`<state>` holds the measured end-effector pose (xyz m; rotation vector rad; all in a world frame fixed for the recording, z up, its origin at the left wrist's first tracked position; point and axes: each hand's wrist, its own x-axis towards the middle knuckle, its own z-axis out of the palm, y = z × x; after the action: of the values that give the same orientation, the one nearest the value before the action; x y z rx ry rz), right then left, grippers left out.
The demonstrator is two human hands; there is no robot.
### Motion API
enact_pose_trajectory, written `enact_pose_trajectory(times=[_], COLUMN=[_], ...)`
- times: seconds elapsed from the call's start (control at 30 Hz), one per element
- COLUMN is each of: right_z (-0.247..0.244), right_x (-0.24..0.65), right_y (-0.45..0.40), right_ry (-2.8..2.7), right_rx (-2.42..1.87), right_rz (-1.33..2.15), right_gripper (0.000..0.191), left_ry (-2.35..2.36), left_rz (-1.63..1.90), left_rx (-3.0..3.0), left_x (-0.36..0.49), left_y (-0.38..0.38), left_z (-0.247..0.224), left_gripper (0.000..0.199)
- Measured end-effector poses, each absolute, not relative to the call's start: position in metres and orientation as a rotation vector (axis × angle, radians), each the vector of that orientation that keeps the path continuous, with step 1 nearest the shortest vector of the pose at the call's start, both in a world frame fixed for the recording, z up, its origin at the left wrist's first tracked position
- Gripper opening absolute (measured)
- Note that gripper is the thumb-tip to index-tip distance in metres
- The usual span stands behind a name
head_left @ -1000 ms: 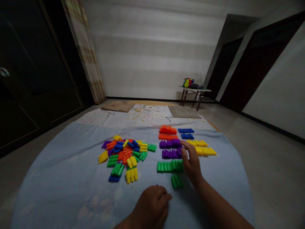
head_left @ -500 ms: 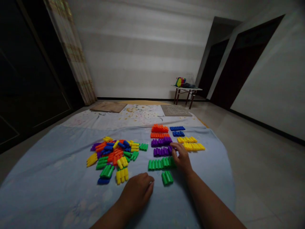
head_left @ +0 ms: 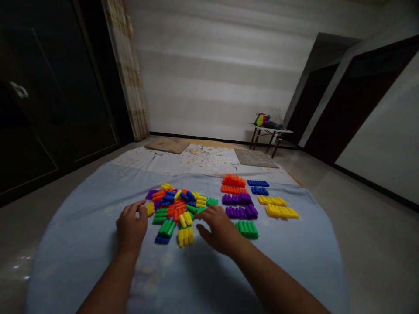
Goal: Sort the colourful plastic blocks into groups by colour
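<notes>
My left hand is at the left edge of a mixed pile of finger-shaped plastic building blocks. Its fingers and thumb are apart, against a yellow block that they partly cover. My right hand hovers at the pile's right side, thumb and fingers spread with nothing between them. Its fingertips are close to a green block and a yellow block. Behind its wrist lies a row of green blocks, partly covered by the hand.
Sorted rows lie to the right: purple, orange, blue and yellow. Two flat boards rest at the table's far side. A small table with a colourful bag stands by the wall.
My left hand has moved left and forward to the pile's edge. My right hand has left the purple and green rows and swung left toward the pile. The view has turned left.
</notes>
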<state>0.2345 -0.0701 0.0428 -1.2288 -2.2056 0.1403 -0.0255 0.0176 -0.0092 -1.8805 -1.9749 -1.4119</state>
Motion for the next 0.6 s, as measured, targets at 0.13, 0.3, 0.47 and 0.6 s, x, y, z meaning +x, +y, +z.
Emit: enact_pose_trajectory(times=[0.13,0.3,0.47,0.6], right_z=[0.041,0.024,0.025,0.032], right_x=[0.167,0.138,0.15,0.181], right_y=[-0.059,-0.038,-0.046,-0.077], right_ry=[-2.323,-2.341,-2.364,-2.33], right_rx=[-1.308,-1.507,-1.453,-1.406], right_rz=[0.218,0.205,0.252,0.336], right_gripper=[0.038,0.043,0.042,0.044], left_ry=[-2.07,-2.156,-2.209,-2.228], left_rz=[-1.455,-1.494,-1.459,-1.436], left_rx=[-1.883,-1.931,-1.966,-1.995], left_x=[-0.034,-0.038,-0.037,-0.034], left_y=[0.018,0.022,0.021,0.019], left_z=[-0.025,-0.032,-0.03,-0.025], left_gripper=[0.034,0.034,0.034,0.034])
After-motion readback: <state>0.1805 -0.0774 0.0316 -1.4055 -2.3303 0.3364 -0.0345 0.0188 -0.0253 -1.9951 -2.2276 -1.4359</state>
